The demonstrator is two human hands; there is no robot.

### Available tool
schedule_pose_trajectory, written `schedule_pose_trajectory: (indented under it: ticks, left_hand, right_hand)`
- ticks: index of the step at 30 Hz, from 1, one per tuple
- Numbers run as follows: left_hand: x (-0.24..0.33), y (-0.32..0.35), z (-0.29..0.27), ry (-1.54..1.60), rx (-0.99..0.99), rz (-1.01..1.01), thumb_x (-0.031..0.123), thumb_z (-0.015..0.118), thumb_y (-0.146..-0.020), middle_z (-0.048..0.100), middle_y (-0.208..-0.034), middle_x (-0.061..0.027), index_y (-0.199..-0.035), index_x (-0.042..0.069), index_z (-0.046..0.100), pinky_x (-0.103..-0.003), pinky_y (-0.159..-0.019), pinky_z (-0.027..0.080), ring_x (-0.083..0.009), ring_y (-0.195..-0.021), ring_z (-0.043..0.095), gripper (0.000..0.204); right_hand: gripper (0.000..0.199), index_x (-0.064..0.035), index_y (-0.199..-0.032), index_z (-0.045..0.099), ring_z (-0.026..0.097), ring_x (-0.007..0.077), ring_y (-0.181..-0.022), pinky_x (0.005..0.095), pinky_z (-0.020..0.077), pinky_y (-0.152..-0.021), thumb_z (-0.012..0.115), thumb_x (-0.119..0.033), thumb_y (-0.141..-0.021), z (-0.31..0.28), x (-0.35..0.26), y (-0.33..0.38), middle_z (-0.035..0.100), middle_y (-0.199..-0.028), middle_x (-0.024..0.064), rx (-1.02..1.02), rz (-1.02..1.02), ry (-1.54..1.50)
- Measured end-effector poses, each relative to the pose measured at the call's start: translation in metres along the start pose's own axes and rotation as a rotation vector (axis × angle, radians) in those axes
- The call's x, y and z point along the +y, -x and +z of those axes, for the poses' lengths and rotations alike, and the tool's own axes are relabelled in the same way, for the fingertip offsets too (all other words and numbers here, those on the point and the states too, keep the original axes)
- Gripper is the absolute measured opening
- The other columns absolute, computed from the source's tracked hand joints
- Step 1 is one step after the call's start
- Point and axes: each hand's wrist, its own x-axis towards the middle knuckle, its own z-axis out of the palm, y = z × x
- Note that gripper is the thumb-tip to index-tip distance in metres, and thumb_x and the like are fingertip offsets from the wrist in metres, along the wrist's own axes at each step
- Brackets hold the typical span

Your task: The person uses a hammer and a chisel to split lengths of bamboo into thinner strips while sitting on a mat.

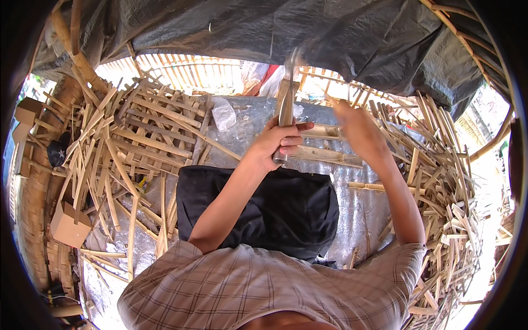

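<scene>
My left hand [281, 142] is wrapped round an upright bamboo piece [286, 107], its index finger stretched out to the right. A narrow, shiny strip like a blade [292, 63] shows, blurred, at the piece's far end; how the two meet is unclear. To the right, my right hand [360, 132] is raised and smeared by motion, so I cannot make out what its fingers hold. Between and below my hands lie split bamboo halves [324, 155]. A black cloth [258, 206] is spread in front of me, under my left forearm.
Heaps of bamboo strips lie on the left [159, 129] and right [440, 220], over a silvery sheet [352, 220]. A pale block [224, 114] sits behind the left heap. A cardboard box [70, 224] stands far left. Dark plastic sheeting [231, 33] hangs overhead.
</scene>
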Motion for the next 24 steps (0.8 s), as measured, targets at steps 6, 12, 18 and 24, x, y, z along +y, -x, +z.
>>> schedule_pose_trajectory:
  ticks: [6,12,18,24]
  left_hand:
    - [-0.011,0.002,0.001,-0.064,0.029,-0.025,-0.012,0.055,-0.088,0.059,-0.105,-0.0152,-0.103,0.000,0.055,-0.019,-0.037,0.030,-0.0011,-0.049,0.039,0.019]
    - [-0.011,-0.012,-0.004,-0.036,0.030,0.029,-0.010,0.055,-0.091,0.062,-0.092,-0.0127,-0.109,-0.003,0.051,-0.020,-0.040,0.029,-0.0022,-0.050,0.040,0.020]
    - [-0.012,-0.013,-0.009,-0.084,0.034,0.018,-0.010,0.054,-0.092,0.063,-0.115,-0.0173,-0.103,0.006,0.055,-0.017,-0.037,0.030,0.0005,-0.049,0.037,0.020]
    - [-0.013,-0.014,-0.008,-0.048,0.049,0.013,-0.012,0.056,-0.089,0.064,-0.109,-0.0166,-0.102,0.001,0.047,-0.021,-0.039,0.031,-0.0032,-0.051,0.042,0.020]
  right_hand:
    - [0.026,0.0033,-0.114,0.057,0.066,0.0452,-0.075,0.0536,0.0439,-0.063,0.062,-0.018,-0.099,-0.053,-0.034,-0.005,0.060,-0.074,0.0306,0.089,0.058,-0.057]
    - [0.022,0.0032,-0.113,0.058,0.064,0.0500,-0.074,0.0523,0.0473,-0.062,0.062,-0.012,-0.098,-0.012,-0.003,0.013,0.063,-0.078,0.0314,-0.062,0.034,0.129]
    - [0.024,0.0026,-0.109,0.055,0.063,0.0441,-0.070,0.0504,0.0449,-0.063,0.062,-0.019,-0.100,-0.054,-0.040,0.011,0.058,-0.069,0.0261,0.086,0.131,-0.104]
    - [0.024,0.0044,-0.108,0.054,0.060,0.0377,-0.055,0.0444,0.0440,-0.051,0.057,-0.019,-0.104,0.023,0.006,0.029,0.057,-0.064,0.0213,0.287,-0.198,0.280]
